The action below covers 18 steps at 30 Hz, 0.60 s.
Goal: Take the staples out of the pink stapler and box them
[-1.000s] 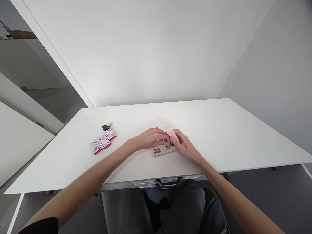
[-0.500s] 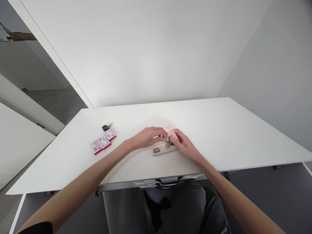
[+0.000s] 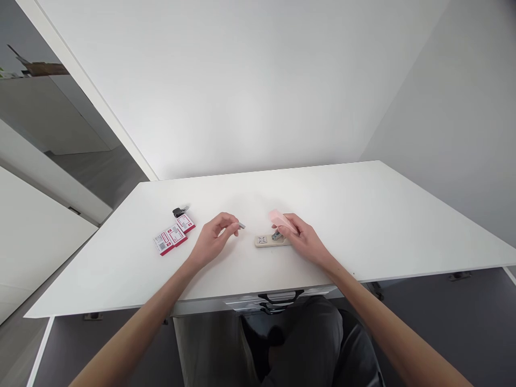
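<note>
The stapler (image 3: 269,242) stood open, not yet closed, the right hand (image 3: 305,240) grasping its pink cover (image 3: 279,217), the left hand (image 3: 213,239) pinching a staple strip (image 3: 242,226) to its left.

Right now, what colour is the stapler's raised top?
Light pink; the stapler's raised top shows best in the head view.
</note>
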{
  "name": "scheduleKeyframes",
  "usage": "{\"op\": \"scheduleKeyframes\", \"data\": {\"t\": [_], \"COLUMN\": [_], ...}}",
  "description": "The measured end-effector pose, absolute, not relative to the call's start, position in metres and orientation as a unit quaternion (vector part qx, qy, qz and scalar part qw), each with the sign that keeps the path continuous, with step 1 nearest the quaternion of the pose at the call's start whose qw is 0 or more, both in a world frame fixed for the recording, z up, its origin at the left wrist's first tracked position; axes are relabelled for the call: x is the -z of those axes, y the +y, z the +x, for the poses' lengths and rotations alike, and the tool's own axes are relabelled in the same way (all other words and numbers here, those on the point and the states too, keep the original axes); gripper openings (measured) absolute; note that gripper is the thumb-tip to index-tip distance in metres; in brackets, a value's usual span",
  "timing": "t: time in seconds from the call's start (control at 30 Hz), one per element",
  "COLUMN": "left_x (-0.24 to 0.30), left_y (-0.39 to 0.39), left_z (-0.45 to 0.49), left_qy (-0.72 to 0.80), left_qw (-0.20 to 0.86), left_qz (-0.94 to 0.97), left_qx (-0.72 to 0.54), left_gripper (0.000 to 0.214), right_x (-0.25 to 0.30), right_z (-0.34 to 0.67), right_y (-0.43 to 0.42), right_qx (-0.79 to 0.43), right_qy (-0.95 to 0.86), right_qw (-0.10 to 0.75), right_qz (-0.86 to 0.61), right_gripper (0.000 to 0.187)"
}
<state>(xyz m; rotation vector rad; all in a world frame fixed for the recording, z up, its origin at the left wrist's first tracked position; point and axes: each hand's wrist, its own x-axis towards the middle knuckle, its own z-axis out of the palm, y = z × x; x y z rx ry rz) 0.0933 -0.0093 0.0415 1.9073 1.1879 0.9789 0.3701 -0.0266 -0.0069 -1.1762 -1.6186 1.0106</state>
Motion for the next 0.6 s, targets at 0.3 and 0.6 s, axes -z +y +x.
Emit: {"op": "scheduleKeyframes", "data": {"t": [0.3, 0.6], "left_x": [-0.039, -0.032], "left_y": [-0.051, -0.079], "left_z": [0.085, 0.058], "left_qy": [0.501, 0.537], "left_qw": [0.381, 0.388], "left_qz": [0.667, 0.638], "left_qx": [-0.399, -0.393], "left_gripper": [0.029, 0.029], "right_x": [0.008, 0.013], "right_z": [0.368, 0.362], "right_y": [-0.030, -0.032], "right_qx": [-0.331, -0.287], "right_qy": [-0.685, -0.717], "right_qw": [0.403, 0.364], "right_qz": [-0.508, -0.521], "right_gripper": [0.041, 0.038]}}
